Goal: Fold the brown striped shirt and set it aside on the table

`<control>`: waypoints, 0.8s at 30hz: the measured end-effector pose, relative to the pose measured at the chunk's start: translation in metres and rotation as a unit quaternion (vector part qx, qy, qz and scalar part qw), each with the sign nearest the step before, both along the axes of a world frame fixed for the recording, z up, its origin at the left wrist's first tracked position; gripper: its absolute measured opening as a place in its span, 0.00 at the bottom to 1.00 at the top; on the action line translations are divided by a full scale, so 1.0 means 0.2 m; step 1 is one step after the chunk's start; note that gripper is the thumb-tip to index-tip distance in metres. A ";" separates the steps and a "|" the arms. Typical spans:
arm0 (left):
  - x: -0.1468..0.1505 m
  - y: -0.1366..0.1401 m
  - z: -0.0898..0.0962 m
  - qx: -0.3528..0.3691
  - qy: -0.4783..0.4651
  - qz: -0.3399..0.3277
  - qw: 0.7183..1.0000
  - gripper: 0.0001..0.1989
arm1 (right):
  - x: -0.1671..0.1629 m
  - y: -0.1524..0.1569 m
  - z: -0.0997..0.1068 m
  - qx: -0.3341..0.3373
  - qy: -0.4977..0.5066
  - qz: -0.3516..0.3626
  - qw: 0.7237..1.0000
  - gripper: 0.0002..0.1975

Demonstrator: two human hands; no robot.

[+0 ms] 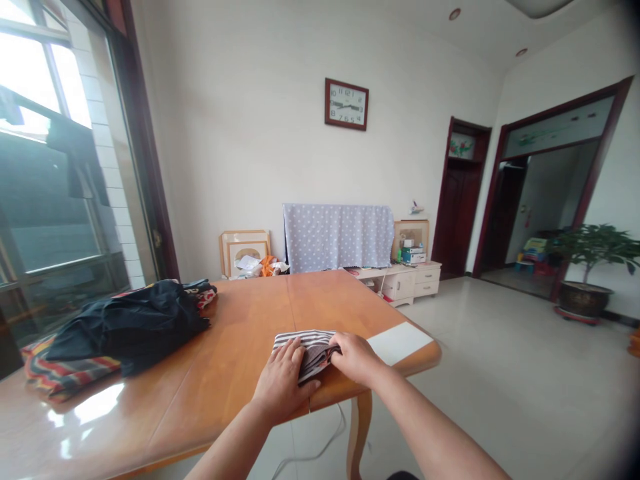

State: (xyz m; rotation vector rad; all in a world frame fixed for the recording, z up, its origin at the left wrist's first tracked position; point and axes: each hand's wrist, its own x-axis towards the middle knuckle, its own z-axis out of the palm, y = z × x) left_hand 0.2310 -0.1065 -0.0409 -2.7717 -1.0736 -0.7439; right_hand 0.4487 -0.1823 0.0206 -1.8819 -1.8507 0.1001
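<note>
A folded striped cloth (316,339) lies near the front edge of the wooden table (240,333). Broad brown-and-white stripes show on its far side, with finer dark stripes in the opened fold nearer me. My left hand (283,377) rests flat on the left part of the cloth, its fingers stretched out and the thumb apart. On the right side, my right hand (355,360) is closed with its fingers pinching the cloth's edge. Its fingertips are partly hidden by the fabric. Whether the cloth is a garment I cannot tell.
A heap of dark clothes (135,323) lies at the left on a striped fabric (70,373). A white sheet (400,343) covers the table's right corner. Beyond are a cloth-covered screen shape (340,237), a low cabinet (425,280) and a potted plant (585,297).
</note>
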 end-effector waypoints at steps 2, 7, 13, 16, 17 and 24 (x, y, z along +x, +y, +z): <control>0.01 -0.01 0.01 0.002 -0.004 0.006 1.000 0.33 | 0.01 0.00 0.00 0.005 0.027 0.006 1.000 0.13; 0.01 -0.04 0.09 -0.002 0.005 0.003 1.000 0.29 | 0.05 0.02 0.01 0.007 0.089 0.006 0.996 0.10; -0.01 -0.03 0.34 -0.069 -0.005 -0.012 0.998 0.20 | 0.10 -0.01 0.05 0.051 0.267 0.077 0.959 0.14; -0.02 -0.01 0.48 -0.139 -0.050 -0.006 0.989 0.18 | 0.13 -0.03 0.06 0.099 0.389 0.098 0.911 0.22; -0.03 -0.01 0.52 -0.173 -0.074 -0.009 0.982 0.18 | 0.14 -0.04 0.06 0.108 0.422 0.097 0.895 0.24; -0.08 -0.05 0.67 -0.550 -0.217 -0.132 0.796 0.26 | 0.16 -0.09 0.01 0.040 0.521 0.124 0.844 0.34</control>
